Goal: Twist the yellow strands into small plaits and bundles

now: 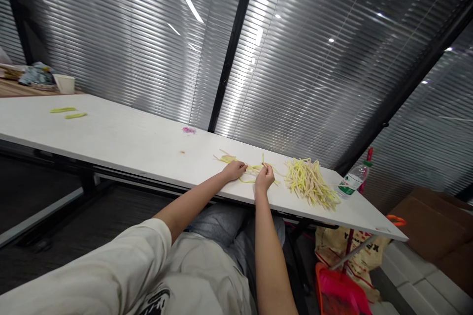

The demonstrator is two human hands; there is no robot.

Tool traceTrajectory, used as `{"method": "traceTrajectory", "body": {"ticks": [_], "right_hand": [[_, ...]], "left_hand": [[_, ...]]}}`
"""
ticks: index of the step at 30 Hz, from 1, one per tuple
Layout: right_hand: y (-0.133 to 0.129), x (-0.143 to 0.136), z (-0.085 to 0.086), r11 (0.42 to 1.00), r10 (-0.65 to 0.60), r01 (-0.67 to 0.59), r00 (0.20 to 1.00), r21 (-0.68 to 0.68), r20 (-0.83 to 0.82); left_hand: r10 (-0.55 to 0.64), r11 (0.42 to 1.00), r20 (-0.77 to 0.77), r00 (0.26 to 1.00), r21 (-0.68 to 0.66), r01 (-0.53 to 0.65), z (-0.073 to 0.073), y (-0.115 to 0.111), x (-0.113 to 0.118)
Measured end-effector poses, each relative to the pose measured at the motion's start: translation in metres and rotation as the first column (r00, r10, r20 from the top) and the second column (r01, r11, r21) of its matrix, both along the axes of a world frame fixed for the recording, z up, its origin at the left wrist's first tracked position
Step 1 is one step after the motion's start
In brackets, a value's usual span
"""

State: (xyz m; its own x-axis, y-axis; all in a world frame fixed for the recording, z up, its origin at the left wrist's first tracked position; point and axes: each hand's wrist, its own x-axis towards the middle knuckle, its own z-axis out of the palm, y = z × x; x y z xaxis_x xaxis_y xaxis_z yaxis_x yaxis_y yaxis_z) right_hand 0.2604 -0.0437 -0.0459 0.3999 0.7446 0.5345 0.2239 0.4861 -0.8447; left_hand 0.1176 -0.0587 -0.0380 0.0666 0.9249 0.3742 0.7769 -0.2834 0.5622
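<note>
Yellow and pale pink strips [252, 169] lie loosely on the white table between and around my hands. My left hand [235, 170] rests low over the table with its fingers closed at the ends of some strips; what exactly it pinches is too small to tell. My right hand [265, 177] is raised slightly, pinching a thin yellow strip [263, 158] that sticks up above its fingertips. Just beyond my left hand is a small bunch of strips [227, 158]. A large heap of similar strips [310, 182] lies to the right of my right hand.
A clear bottle with a green cap [351, 183] stands at the table's [121, 133] right end. Pink bits [188, 130] lie near the back edge. Two green-yellow pieces [75, 115] and a white cup [64, 83] are far left. A red dustpan [342, 290] is below right.
</note>
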Motion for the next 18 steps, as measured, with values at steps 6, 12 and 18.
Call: {"method": "traceTrajectory", "body": {"ticks": [6, 12, 18], "right_hand": [[0.0010, 0.0001, -0.0009, 1.000, -0.001, 0.001, 1.000, 0.003, -0.004], [0.0006, -0.0002, -0.0010, 1.000, 0.010, -0.009, 1.000, 0.009, -0.012], [0.0010, 0.0002, -0.0013, 1.000, 0.011, -0.011, 1.000, 0.007, -0.008]], "left_hand": [[-0.028, 0.999, 0.027, 0.999, 0.018, 0.027, -0.0007, 0.0013, -0.0007], [-0.036, 0.999, 0.009, 0.999, 0.023, 0.036, -0.0011, 0.0013, -0.0006], [-0.040, 0.998, -0.008, 0.999, 0.041, 0.040, -0.0004, 0.0007, -0.0003]]}}
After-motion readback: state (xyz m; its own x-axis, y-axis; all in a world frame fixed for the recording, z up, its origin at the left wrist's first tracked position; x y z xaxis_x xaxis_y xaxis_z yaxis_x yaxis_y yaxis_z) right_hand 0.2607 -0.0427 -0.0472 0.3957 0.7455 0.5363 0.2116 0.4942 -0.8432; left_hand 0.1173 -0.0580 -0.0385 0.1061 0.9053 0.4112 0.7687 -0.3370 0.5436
